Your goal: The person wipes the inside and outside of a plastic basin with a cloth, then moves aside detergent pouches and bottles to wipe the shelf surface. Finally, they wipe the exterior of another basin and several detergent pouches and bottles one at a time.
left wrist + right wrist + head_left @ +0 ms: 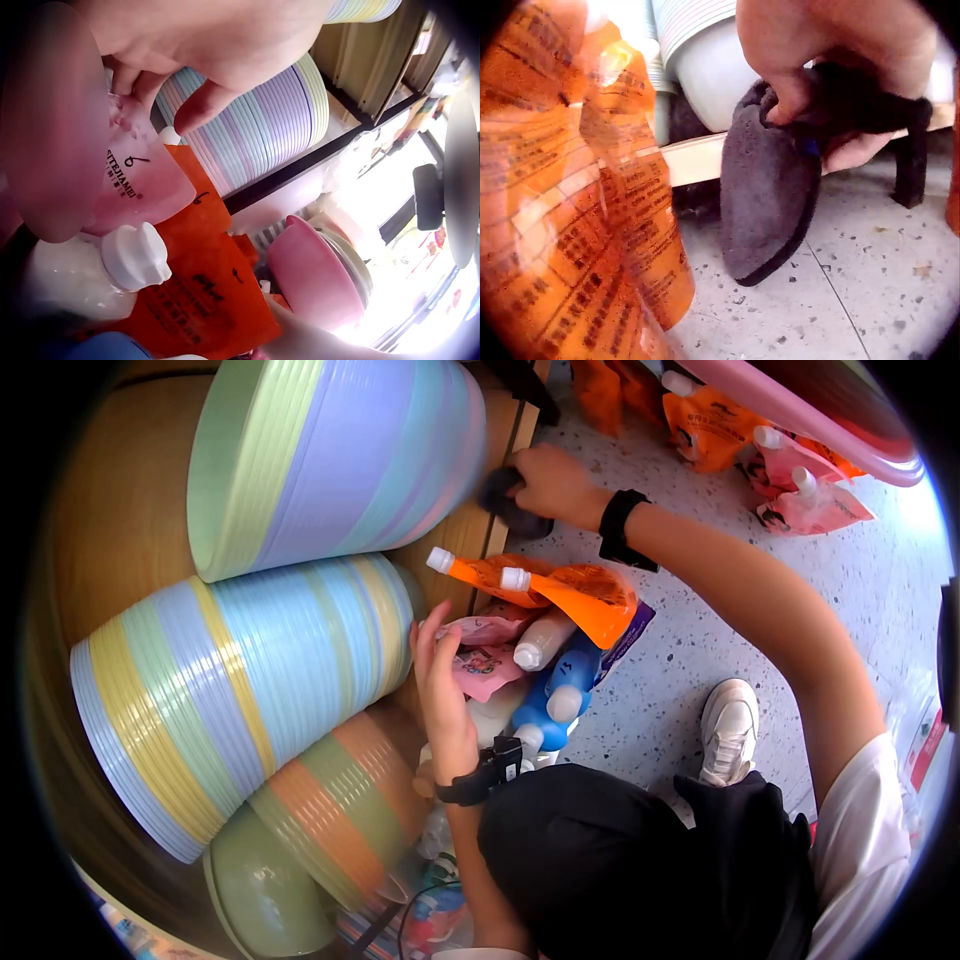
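The right hand (560,485) pinches a dark grey fuzzy cloth item (515,510) beside the shelf edge. In the right wrist view the right hand (840,52) has its thumb and fingers around the dark cloth (769,187), which hangs down over the speckled floor. The left hand (443,690) is raised with fingers extended against a pink pouch (485,660); in the left wrist view the left hand (202,45) is above the pink pouch (142,169), and whether it grips it is unclear. Orange pouches (590,600) with white caps stand between the hands.
Stacks of striped tubs (250,680) lie on the wooden shelf (130,490) at left. Blue bottles (570,685) and a white-capped bottle (545,638) stand by the left hand. More pouches (710,425) and a pink basin (810,410) are at upper right. A shoe (730,730) rests on the floor.
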Demonstrator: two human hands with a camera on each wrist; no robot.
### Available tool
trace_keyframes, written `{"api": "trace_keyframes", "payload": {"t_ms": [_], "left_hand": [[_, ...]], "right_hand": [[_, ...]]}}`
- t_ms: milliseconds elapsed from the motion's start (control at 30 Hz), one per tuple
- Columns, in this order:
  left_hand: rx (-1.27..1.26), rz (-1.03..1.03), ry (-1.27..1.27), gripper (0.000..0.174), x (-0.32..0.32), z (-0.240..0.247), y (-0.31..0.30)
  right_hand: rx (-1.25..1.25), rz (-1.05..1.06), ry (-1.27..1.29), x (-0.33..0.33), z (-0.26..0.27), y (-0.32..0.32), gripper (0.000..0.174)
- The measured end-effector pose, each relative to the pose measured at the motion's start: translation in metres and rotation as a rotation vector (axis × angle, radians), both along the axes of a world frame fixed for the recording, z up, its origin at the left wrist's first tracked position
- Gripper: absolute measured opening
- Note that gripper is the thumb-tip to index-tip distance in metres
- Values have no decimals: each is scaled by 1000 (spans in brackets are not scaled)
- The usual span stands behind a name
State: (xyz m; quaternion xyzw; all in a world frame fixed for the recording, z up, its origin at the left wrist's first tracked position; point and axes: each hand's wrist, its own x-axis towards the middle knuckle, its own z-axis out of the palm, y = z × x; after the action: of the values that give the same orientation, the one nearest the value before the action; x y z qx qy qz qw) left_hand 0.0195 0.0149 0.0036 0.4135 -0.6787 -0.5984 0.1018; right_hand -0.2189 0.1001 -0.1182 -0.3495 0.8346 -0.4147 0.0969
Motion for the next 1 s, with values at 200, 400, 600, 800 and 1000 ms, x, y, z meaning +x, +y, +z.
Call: {"api": "trace_keyframes", "payload": {"t_ms": [200, 400, 600, 800, 1000], "left_hand": [[-7, -2, 7, 42, -2, -1, 2], [-50, -17, -20, 42, 3, -4, -1], [-29, 2, 4, 42, 3, -2, 1], [32, -14, 14, 43, 2, -5, -2], [-29, -47, 26, 44, 9, -9, -8]], "right_hand": [[52, 74, -97, 23, 7, 7, 30], [104, 186, 107, 16, -8, 8, 30], [246, 207, -60, 25, 11, 14, 28], [124, 304, -73, 29, 8, 8, 28], [0, -18, -242, 19, 46, 59, 34]]}}
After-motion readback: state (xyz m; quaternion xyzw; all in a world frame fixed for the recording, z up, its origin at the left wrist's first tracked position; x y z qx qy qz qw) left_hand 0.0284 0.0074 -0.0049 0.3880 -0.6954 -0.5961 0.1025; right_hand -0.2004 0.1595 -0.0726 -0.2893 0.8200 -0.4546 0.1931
